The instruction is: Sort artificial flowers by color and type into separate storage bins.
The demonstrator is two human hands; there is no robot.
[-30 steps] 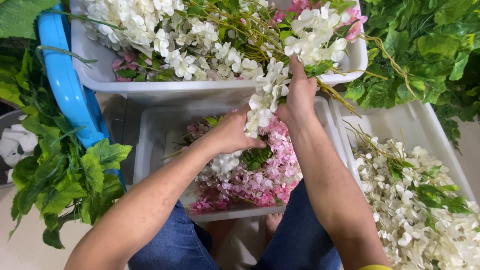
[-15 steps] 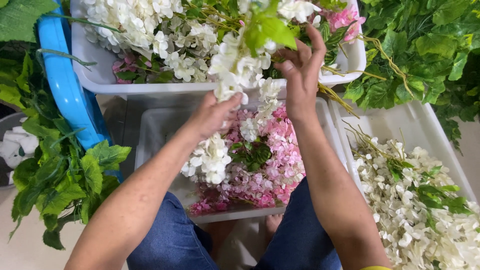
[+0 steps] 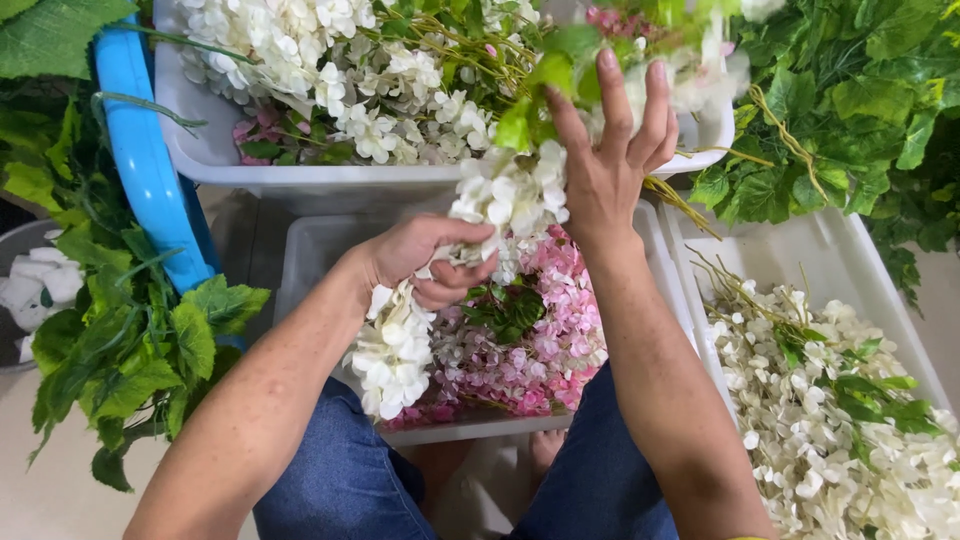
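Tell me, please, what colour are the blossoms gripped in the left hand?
White blossoms, clearest in the head view.

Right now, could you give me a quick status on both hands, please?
Left hand shut on white garland. Right hand open, fingers spread at its upper end. Pink flowers in tray below; nothing blocking.

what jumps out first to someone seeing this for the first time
A white flower garland at centre, gripped low by the left hand and lifted by the right hand. Beneath them sits a tray of pink blossoms. A blue chair frame stands out among green leaves at left.
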